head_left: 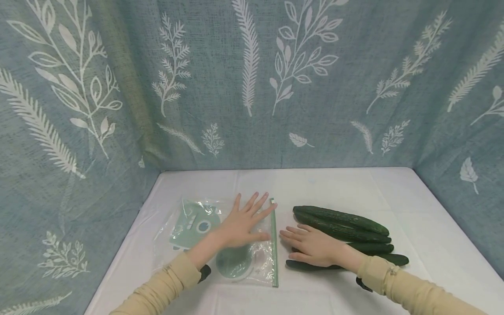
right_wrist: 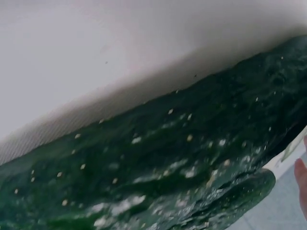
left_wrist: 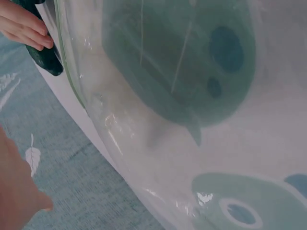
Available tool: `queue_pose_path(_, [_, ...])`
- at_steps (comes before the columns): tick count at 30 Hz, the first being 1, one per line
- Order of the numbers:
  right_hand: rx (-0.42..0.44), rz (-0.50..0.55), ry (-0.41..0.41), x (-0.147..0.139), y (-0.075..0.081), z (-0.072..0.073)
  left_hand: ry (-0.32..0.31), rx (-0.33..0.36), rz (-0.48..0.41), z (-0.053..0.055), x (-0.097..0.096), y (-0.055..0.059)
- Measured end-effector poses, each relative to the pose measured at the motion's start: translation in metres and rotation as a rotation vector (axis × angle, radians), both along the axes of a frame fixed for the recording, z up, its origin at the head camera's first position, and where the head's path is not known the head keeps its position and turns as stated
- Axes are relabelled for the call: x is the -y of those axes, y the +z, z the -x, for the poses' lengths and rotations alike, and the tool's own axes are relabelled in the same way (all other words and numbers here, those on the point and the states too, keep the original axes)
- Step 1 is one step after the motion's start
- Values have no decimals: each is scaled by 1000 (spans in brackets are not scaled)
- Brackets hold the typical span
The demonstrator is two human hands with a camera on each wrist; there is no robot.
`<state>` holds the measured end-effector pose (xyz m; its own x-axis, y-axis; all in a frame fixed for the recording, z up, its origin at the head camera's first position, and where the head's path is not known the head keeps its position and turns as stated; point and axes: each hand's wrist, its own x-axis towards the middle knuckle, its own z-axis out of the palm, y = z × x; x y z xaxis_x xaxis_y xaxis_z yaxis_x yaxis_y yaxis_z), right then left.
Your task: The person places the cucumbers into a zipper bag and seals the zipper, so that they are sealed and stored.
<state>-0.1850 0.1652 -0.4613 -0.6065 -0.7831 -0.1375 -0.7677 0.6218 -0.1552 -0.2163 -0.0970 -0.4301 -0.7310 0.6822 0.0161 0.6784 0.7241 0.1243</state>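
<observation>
A clear zip bag (head_left: 257, 262) with a green zip edge and green printed shapes lies flat on the white table. My left hand (head_left: 246, 223) is spread over its right part, fingers straight; whether it touches the plastic I cannot tell. Several dark green cucumbers (head_left: 342, 221) lie side by side to the right of the bag. Across the left ends of the nearer ones is my right hand (head_left: 315, 247), palm down with fingers extended, hiding part of them. In the right wrist view a bumpy cucumber (right_wrist: 158, 148) fills much of the picture.
The white table (head_left: 315, 186) has its far edge against a blue-green curtain (head_left: 220, 87) with white leaf prints. The same cloth hangs at both sides. Dark wrist straps (head_left: 204, 273) show below the beige sleeves (head_left: 169, 280).
</observation>
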Motion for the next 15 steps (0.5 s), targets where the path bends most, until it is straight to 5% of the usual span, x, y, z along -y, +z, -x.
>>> queue_pose_path(15, [47, -3, 26, 8, -8, -5, -39, 190, 21, -7, -11, -16])
